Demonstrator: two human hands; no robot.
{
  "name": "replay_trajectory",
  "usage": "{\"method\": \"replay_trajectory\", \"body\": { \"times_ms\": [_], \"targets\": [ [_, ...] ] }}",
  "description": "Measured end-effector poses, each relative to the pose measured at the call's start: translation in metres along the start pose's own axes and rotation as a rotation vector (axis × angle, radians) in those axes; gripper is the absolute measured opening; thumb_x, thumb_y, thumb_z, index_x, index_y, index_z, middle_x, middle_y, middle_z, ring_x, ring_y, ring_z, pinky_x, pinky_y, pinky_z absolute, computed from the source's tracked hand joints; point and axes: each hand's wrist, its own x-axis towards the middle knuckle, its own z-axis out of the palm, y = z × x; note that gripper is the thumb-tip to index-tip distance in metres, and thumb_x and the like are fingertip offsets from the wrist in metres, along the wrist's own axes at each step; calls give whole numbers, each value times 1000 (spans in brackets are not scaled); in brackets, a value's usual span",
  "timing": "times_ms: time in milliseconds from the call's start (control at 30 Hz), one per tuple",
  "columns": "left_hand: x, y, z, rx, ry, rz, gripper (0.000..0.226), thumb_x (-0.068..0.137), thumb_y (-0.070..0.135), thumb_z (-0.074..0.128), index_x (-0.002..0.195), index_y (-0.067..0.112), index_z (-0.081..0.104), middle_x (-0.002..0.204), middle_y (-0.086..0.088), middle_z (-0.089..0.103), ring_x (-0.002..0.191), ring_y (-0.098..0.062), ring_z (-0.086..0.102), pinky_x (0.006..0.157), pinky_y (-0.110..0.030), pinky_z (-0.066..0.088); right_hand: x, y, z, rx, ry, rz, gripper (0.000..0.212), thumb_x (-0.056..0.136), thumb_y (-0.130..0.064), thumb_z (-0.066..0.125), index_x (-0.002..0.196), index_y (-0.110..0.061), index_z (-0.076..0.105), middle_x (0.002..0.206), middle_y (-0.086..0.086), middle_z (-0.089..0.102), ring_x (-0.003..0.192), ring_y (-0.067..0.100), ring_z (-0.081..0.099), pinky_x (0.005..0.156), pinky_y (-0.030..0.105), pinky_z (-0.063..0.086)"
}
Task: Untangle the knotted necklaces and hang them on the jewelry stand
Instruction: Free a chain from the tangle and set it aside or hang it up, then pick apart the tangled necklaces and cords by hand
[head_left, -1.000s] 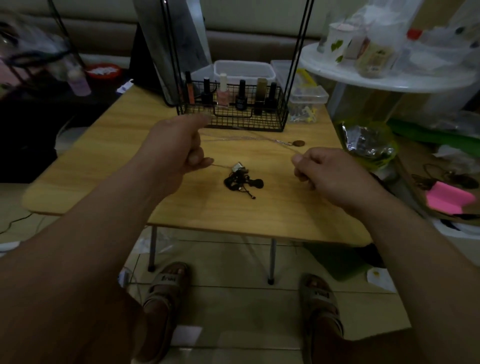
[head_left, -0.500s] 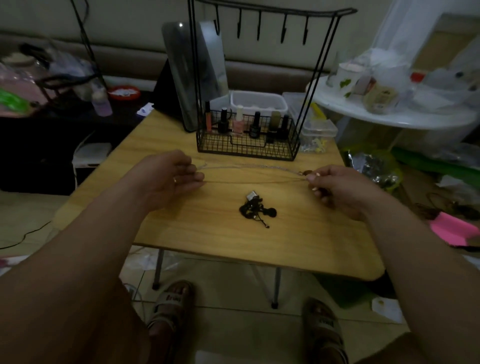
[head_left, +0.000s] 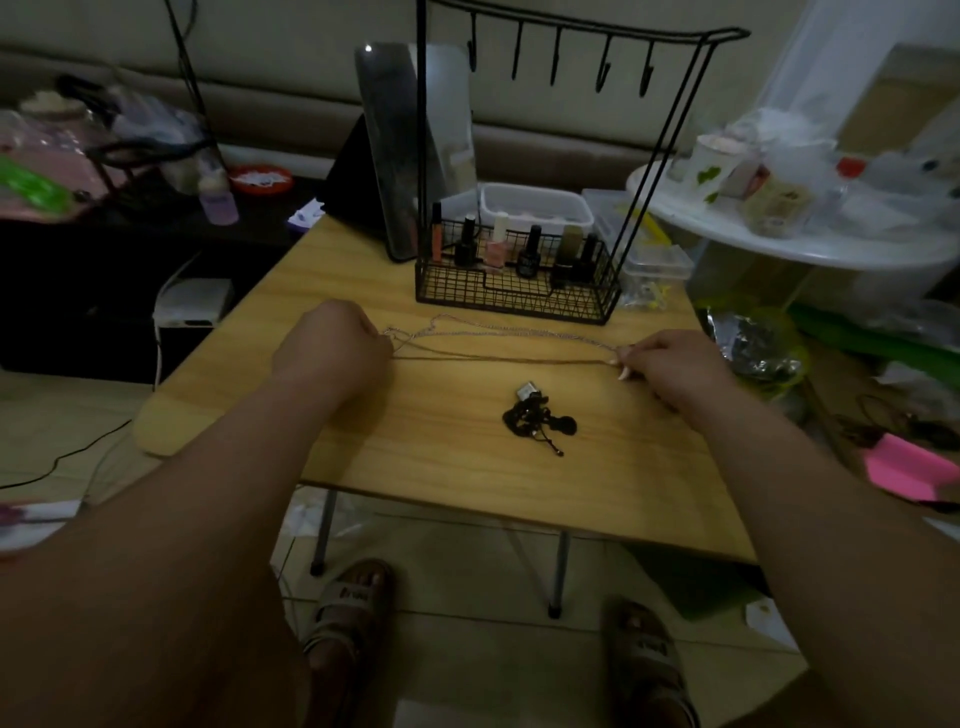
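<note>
While the necklace (head_left: 498, 357) lay stretched over the bench (head_left: 441, 467), its long axis running from 9 to 3 o'clock, the left hand (head_left: 332, 345) was curled round the 9 o'clock end and the right hand (head_left: 672, 366) pinched the 3 o'clock end at its fingertips. Both forearms reached forward, low. The jewelry stand (head_left: 519, 299) stood at 12 o'clock from the strand, about equally near either hand; a dark tangle (head_left: 535, 421) lay at 6 o'clock, untouched
</note>
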Motion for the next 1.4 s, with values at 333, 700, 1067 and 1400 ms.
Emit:
{"method": "replay_trajectory", "body": {
  "times_ms": [333, 700, 1067, 1400],
  "targets": [
    [-8, 6, -8, -296, 174, 8, 13, 94, 25, 66, 106, 23, 65, 100, -2, 68, 85, -23, 66, 66, -35, 52, -15, 6, -3, 122, 224, -60, 13, 99, -28, 61, 102, -20, 71, 108, 0, 68, 101, 20, 61, 81, 35, 48],
    [-73, 65, 35, -56, -314, 354, 19, 98, 42, 66, 109, 27, 68, 102, 10, 64, 93, -8, 60, 73, -30, 51, -78, 1, 6, -222, -248, -380, 18, 97, -33, 68, 115, -29, 71, 105, -17, 61, 94, -2, 54, 75, 18, 42],
    [-78, 68, 53, 24, -264, 410, 10, 94, 35, 71, 94, 28, 63, 94, 11, 62, 89, -12, 59, 72, -33, 51, -74, -12, 21, -380, -288, -476, 13, 90, -37, 74, 92, -28, 65, 95, -9, 62, 85, 6, 57, 75, 34, 52],
    [-72, 66, 35, -165, -329, 358, 6, 100, 26, 65, 95, 22, 66, 92, 7, 65, 84, -8, 59, 62, -26, 42, -73, -14, 21, -290, -293, -385, 9, 95, -24, 71, 104, -25, 66, 95, -12, 63, 91, 8, 59, 69, 25, 45]
  ]
}}
